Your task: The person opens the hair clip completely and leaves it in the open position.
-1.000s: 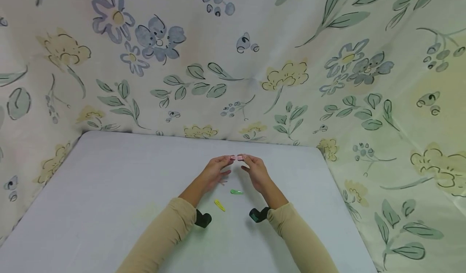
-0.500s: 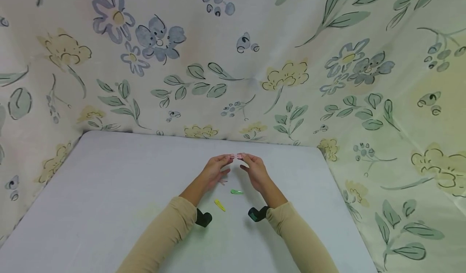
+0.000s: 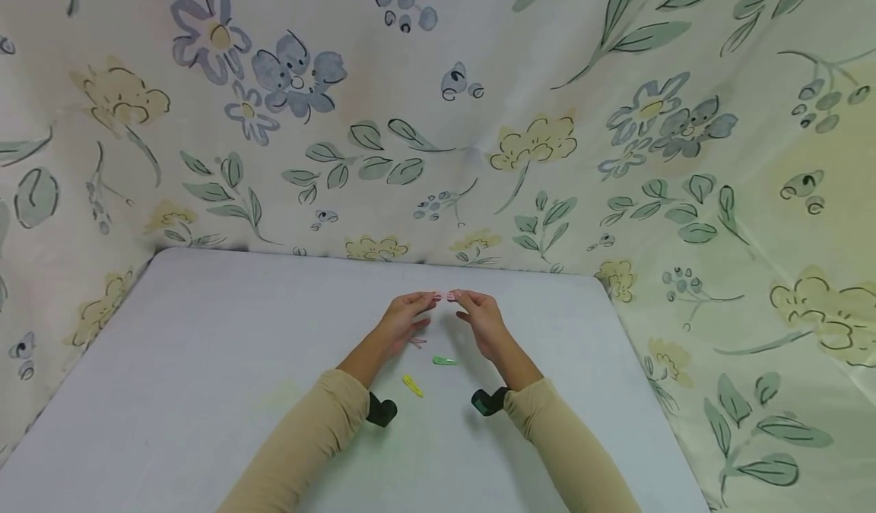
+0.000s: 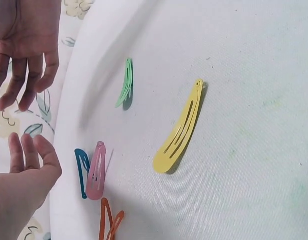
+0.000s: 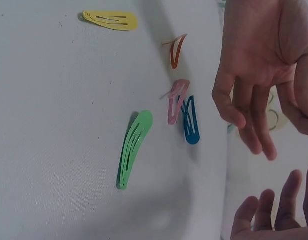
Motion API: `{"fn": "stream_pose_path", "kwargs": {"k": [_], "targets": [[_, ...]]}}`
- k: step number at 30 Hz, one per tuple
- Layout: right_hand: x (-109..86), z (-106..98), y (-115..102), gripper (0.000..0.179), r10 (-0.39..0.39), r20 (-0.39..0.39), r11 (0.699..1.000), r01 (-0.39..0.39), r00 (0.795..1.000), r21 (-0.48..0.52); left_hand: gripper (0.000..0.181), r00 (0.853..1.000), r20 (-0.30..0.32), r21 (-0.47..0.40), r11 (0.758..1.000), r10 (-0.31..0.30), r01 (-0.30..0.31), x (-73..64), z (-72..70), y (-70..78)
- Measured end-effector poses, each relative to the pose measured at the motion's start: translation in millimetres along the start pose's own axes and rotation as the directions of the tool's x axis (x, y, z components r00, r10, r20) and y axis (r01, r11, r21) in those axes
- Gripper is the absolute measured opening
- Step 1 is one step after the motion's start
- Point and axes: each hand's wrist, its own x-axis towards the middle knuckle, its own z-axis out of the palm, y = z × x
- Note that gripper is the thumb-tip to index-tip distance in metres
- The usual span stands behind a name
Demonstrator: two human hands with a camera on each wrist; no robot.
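Note:
At the far side of the table, my left hand (image 3: 408,314) and right hand (image 3: 481,315) meet fingertip to fingertip. Between them they pinch a small pink-and-white thing (image 3: 449,296), too small for me to tell its kind. Both wrist views leave it out of frame, showing only the other fingers of the left hand (image 4: 31,175) and right hand (image 4: 29,35), loosely bent. Below the hands lie snap hair clips: green (image 5: 135,147), yellow (image 4: 178,132), orange (image 5: 177,52), and a pink clip (image 4: 96,172) overlapping a blue clip (image 5: 191,120).
The white tabletop (image 3: 226,361) ends at a rounded far edge just beyond the hands. A flower-printed cloth (image 3: 383,216) hangs behind it and along the sides. Black wrist cameras, one on the left (image 3: 382,410) and one on the right (image 3: 489,402), hang over the table.
Both hands stay almost in place at the pink-and-white thing, with only slight shifts of the fingers. The clips on the table have not moved.

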Motion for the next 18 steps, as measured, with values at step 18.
{"fn": "stream_pose_path", "kwargs": {"k": [18], "targets": [[-1.6,-11,18,0.016,-0.335,0.1,0.758,0.331,0.937,-0.562,0.019,0.913,0.064,0.68,0.652,0.404,-0.336,4.2,-6.7,-21.7]]}}
